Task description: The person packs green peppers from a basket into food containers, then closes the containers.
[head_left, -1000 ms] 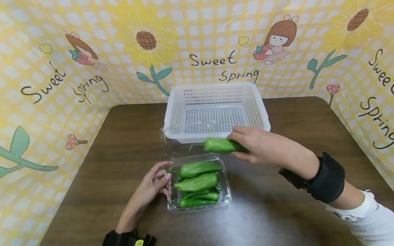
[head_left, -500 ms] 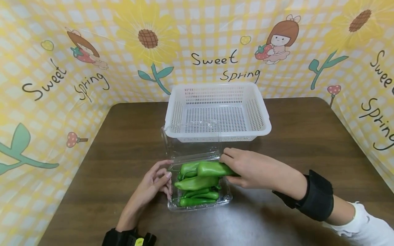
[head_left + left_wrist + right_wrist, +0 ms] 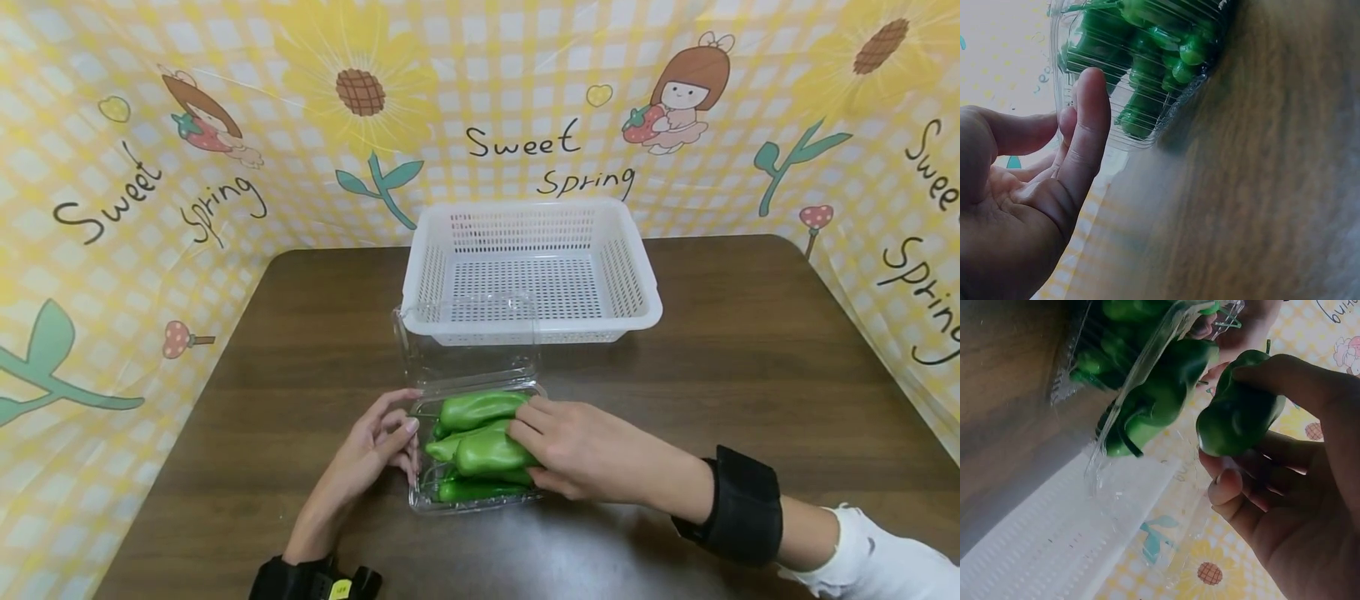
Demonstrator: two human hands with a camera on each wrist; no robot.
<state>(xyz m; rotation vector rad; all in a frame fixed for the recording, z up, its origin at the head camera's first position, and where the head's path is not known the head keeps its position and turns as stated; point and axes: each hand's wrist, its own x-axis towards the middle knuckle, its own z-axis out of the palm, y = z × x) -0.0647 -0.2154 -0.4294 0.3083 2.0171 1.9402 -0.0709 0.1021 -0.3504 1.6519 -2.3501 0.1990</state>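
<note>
My right hand (image 3: 581, 454) is gripping a glossy green pepper (image 3: 487, 454), fingers (image 3: 1235, 487) curled around it, over the clear plastic clamshell tray (image 3: 480, 500) of green peppers just below. My left hand (image 3: 367, 458) is resting relaxed, fingertips (image 3: 1088, 94) touching the tray's near wall, likely bracing it on the dark wooden surface (image 3: 712, 350). A white perforated plastic basket (image 3: 528, 329) is sitting beyond.
</note>
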